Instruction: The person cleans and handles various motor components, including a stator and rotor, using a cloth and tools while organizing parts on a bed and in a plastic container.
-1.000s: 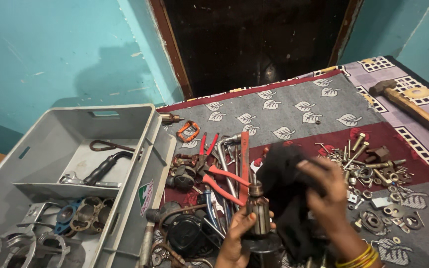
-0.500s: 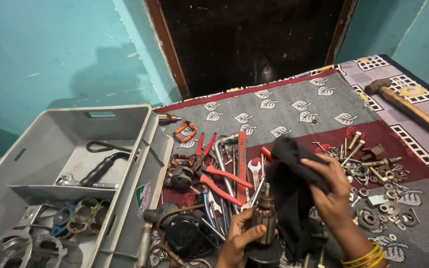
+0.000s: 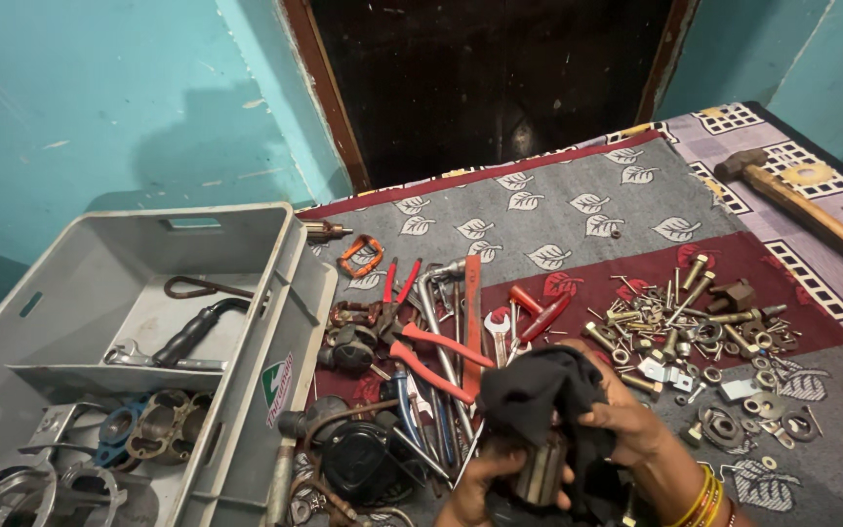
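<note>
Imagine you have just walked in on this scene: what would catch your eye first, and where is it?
Low in the middle, the left hand grips a grimy cylindrical metal part while the right hand presses a black cloth over it. Left of them lie red-handled pliers amid tools on the leaf-patterned mat. A grey plastic crate stands far left; a wooden-handled hammer lies at the upper right.

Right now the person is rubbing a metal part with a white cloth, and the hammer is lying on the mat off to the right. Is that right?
Not quite: the cloth is black, not white, as the head view shows. Both hands, left hand and right hand, hold it around the metal part, and the hammer does lie on the mat off to the right.
</note>
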